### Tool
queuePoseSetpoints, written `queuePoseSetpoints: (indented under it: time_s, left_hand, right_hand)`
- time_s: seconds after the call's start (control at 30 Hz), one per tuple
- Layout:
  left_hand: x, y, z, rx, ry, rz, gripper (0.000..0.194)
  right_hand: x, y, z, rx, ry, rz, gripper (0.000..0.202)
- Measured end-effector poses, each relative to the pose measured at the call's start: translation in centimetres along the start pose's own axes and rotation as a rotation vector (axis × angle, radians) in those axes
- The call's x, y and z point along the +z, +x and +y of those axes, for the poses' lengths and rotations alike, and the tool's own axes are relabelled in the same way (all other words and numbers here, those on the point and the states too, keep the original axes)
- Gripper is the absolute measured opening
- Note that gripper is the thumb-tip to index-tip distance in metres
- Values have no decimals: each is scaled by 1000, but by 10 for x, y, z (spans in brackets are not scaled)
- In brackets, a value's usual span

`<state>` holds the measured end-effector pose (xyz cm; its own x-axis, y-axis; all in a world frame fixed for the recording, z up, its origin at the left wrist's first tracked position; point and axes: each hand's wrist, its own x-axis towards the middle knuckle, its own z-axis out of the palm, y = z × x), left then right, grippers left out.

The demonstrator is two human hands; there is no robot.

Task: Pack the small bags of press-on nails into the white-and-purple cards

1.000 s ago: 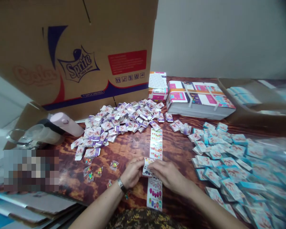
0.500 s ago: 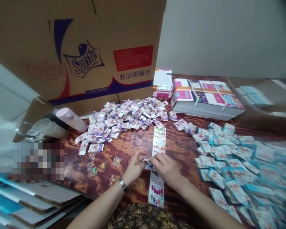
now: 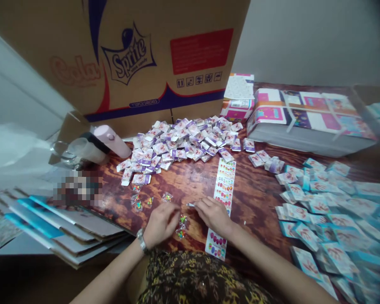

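Observation:
My right hand is closed, with the pale end of a small folded sticker sheet poking out of its fingertips. Beneath that hand runs a long strip of colourful nail stickers, partly covered by it. My left hand has its fingers curled down close to the table; whatever they may hold is hidden. Just beside its fingertips lie small clear packets of coloured candy. More candy packets lie farther left.
A heap of small purple-and-white boxes lies before a large carton. Many blue-and-white boxes spread at right. Behind them sits a strapped stack of printed sheets. A pink bottle and flattened cardboard are at left.
My hands were together over the strip, folding or holding a small sticker sheet. They have parted: the left moved down-left to the candy packets, the right keeps the sheet. The view has shifted.

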<state>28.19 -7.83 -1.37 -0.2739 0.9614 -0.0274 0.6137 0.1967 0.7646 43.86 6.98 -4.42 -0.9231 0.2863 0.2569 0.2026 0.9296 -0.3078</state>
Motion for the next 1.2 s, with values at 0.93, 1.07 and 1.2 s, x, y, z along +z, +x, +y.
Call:
queuePoseSetpoints:
  time_s: [0.93, 1.07, 1.2]
  left_hand:
    - [20, 9, -14, 344, 346, 12, 24]
    - [4, 76, -7, 359, 426, 188, 23]
    - [8, 160, 12, 400, 577, 156, 36]
  right_hand:
    - [34, 3, -6, -186, -349, -69, 15]
    - [38, 11, 2, -212, -329, -4, 14]
    - [32, 14, 4, -134, -271, 7, 12]
